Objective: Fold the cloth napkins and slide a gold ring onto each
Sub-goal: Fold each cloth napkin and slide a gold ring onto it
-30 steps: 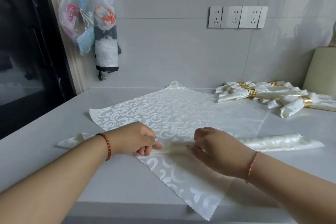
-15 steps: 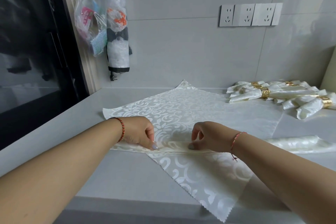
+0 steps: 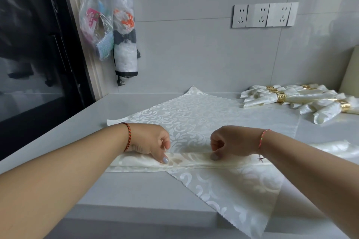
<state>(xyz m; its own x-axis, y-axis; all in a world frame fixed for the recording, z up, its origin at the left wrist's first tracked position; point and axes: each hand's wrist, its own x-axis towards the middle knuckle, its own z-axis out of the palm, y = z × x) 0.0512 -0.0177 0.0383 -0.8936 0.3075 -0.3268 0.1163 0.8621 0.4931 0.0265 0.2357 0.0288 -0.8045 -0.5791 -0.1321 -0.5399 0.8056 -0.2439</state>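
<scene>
I see both forearms reaching forward and inward, each wrist wearing a thin braided band. My left hand is curled into a loose fist, thumb tip pressed down. My right hand mirrors it, fingers tucked, thumb pressing down, hands near but apart.

Both forearms are left bare, no sleeves being seen. A braided red cord bracelet is worn at centre left; a thin pink thread bracelet at centre right. Pale polish is seen on a left thumbnail.
</scene>
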